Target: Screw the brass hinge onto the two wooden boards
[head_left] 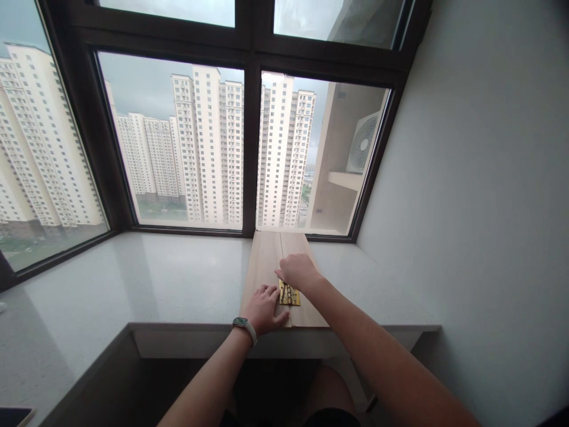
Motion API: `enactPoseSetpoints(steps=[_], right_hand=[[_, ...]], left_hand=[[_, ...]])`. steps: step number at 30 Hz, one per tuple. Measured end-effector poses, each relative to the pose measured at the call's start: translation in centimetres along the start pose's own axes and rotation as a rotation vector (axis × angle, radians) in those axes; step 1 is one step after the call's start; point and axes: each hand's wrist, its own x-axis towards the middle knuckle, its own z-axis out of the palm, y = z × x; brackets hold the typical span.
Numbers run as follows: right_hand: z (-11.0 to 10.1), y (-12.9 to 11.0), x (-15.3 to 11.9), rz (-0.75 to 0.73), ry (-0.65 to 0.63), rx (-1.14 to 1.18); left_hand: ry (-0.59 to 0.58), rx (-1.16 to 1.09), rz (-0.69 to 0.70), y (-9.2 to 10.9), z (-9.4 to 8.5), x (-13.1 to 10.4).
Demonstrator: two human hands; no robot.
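Observation:
Two pale wooden boards (262, 261) lie side by side on the sill, with a narrow seam between them. A brass-coloured hinge (290, 295) rests across that seam near the front end. My left hand (265, 309) lies flat on the left board, fingers stretched out beside the hinge and the thumb near its lower edge. At the hinge's upper edge, my right hand (301, 271) is closed with its fingers curled downward. Whatever those fingers may hold is hidden by the hand.
The boards lie on a white windowsill (186, 279) that drops off at its front edge. Dark-framed windows (252, 148) rise behind, with tall buildings outside. A plain wall (466, 178) stands at right. The corner of a dark flat object (15, 416) shows at lower left.

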Motion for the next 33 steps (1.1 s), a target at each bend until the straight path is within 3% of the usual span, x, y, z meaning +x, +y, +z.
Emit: enactPoseSetpoints(steps=[7, 13, 16, 20, 27, 33], right_hand=[[-0.3, 0.1, 0.2, 0.004, -0.072, 0.052], [-0.1, -0.2, 0.6, 0.288, -0.097, 0.162], [0.4, -0.4, 0.8, 0.330, -0.074, 0.158], [0.7, -0.6, 0.9, 0.244, -0.037, 0.106], [-0.4, -0.3, 0.3, -0.050, -0.076, 0.046], [-0.9, -0.2, 0.1, -0.081, -0.098, 0.045]], left_hand=[[0.003, 0.006, -0.009, 0.0, 0.1, 0.0], [-0.012, 0.005, -0.015, 0.2, -0.1, 0.1], [-0.010, 0.005, -0.012, 0.4, -0.1, 0.1], [-0.015, 0.000, -0.012, 0.4, -0.2, 0.1], [-0.026, 0.001, -0.017, 0.3, -0.3, 0.0], [-0.016, -0.003, -0.008, 0.3, -0.3, 0.0]])
